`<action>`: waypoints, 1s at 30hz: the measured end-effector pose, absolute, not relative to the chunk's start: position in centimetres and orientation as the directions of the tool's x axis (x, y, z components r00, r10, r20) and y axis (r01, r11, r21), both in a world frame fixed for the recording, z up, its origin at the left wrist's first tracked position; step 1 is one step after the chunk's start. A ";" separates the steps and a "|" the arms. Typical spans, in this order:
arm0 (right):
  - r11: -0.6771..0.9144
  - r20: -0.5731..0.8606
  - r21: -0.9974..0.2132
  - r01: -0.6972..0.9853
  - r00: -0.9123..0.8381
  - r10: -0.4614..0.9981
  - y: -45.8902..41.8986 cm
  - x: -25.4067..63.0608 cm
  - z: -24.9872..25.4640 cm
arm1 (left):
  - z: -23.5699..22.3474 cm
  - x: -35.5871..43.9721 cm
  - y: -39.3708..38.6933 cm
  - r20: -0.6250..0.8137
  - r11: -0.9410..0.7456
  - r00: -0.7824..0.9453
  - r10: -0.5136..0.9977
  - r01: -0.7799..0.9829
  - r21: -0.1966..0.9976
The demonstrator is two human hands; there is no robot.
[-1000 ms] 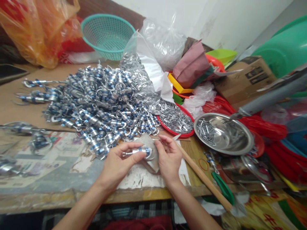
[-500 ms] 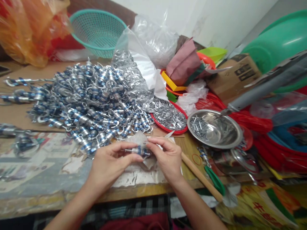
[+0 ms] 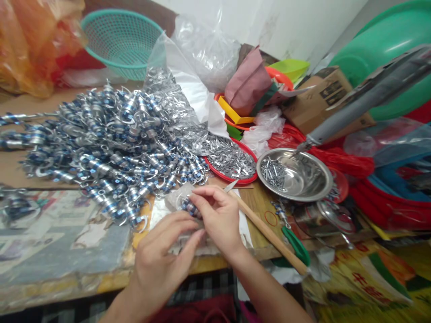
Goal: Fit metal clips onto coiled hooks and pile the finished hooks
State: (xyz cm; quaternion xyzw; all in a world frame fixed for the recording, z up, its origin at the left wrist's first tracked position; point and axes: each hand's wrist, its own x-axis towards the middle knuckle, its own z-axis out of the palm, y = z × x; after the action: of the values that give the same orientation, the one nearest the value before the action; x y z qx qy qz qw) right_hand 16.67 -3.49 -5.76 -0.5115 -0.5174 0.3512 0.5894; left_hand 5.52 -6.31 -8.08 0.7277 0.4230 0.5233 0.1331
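My right hand point(image 3: 217, 220) pinches a small blue-and-silver metal part point(image 3: 189, 208) over a clear plastic bag point(image 3: 177, 199) at the table's front edge. My left hand point(image 3: 161, 260) lies just below it, fingers curled up against the right hand and the bag; what it holds is hidden. A large heap of the same blue-and-silver parts point(image 3: 111, 139) spreads over the table right behind the hands.
A red tray of small silver pieces point(image 3: 230, 158) and a steel bowl with screws point(image 3: 292, 175) stand to the right. A wooden-handled tool point(image 3: 269, 233) and a green-handled tool point(image 3: 294, 242) lie beside my right hand. A teal basket point(image 3: 121, 40), plastic bags and a cardboard box point(image 3: 323, 98) crowd the back.
Both hands drew closer together and lower toward the table edge; the part went from being held level between them to my right fingertips. The view shifted right.
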 end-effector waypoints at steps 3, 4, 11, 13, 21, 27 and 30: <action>0.229 0.256 -0.960 0.160 0.181 0.949 -3.1 17.1 -6.3 | -7.8 4.1 -5.2 0.619 -0.507 -0.044 0.784 0.532 0.679; 0.225 0.255 -0.959 0.170 0.176 0.951 -3.1 17.2 -6.4 | -7.7 3.7 -4.6 0.591 -0.466 -0.070 0.804 0.543 0.698; 0.204 0.215 -0.971 0.123 0.087 0.973 -3.1 17.5 -6.4 | -6.9 3.6 -2.3 0.422 -0.404 0.058 0.905 0.432 0.806; 0.232 0.244 -0.959 0.164 0.053 0.968 -3.1 17.7 -6.3 | -7.0 3.7 -2.1 0.413 -0.399 0.060 0.909 0.414 0.818; 0.403 0.388 -0.810 0.425 -0.127 0.913 -2.6 18.4 -5.2 | -7.6 3.1 -1.6 0.327 -0.340 0.098 0.940 0.369 0.865; 0.527 0.470 -0.610 0.592 -0.265 0.842 -2.5 18.4 -4.8 | -7.0 3.1 -1.5 0.228 -0.233 0.055 0.972 0.365 0.901; 0.548 0.497 -0.577 0.605 -0.272 0.824 -2.5 18.4 -5.0 | -6.7 3.2 -1.7 0.178 -0.175 0.024 0.984 0.360 0.916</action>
State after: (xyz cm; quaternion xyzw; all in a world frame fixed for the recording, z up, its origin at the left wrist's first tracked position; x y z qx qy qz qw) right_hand 18.38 -2.52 -5.02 -0.4548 -0.7856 0.1382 0.3962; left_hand 3.23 -1.66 -6.67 0.6241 0.5384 0.4449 0.3503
